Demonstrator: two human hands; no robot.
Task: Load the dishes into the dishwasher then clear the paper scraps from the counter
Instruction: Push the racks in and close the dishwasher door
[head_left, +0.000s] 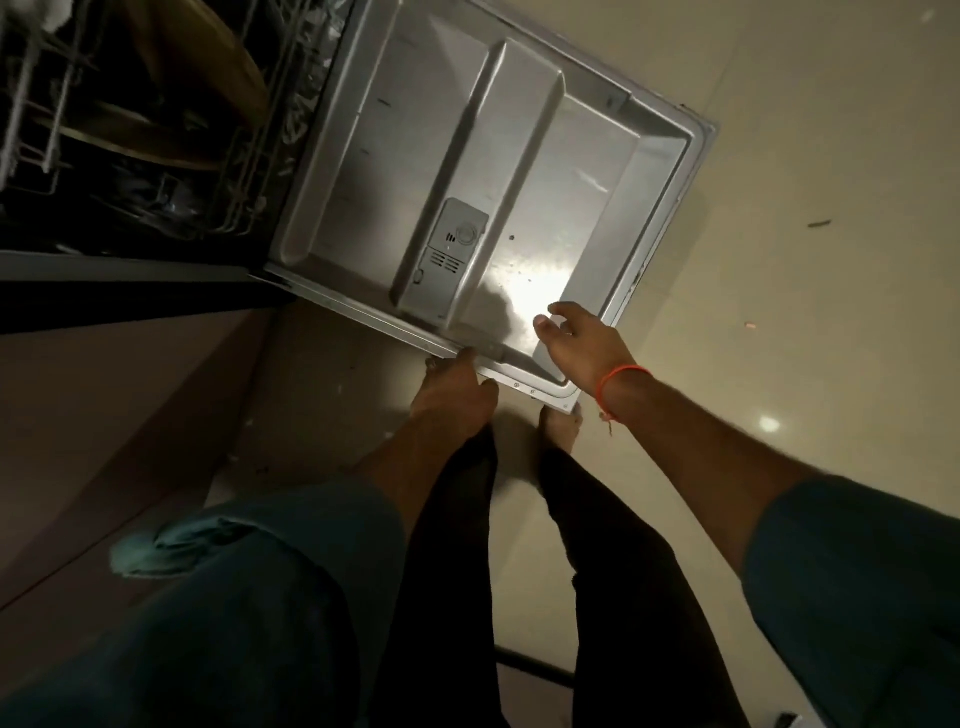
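Note:
The dishwasher door lies open and flat, its steel inner panel facing up with a grey detergent dispenser on it. My left hand grips the door's near side edge, fingers curled at the rim. My right hand hovers over the panel's near corner with fingers spread and relaxed, holding nothing. At the upper left, the lower rack sits inside the dark tub with brownish plates standing in it. No counter or paper scraps are in view.
Pale tiled floor surrounds the door, with a few small scraps on it at the right. A cabinet front runs along the left. My legs and bare feet stand right by the door's near corner.

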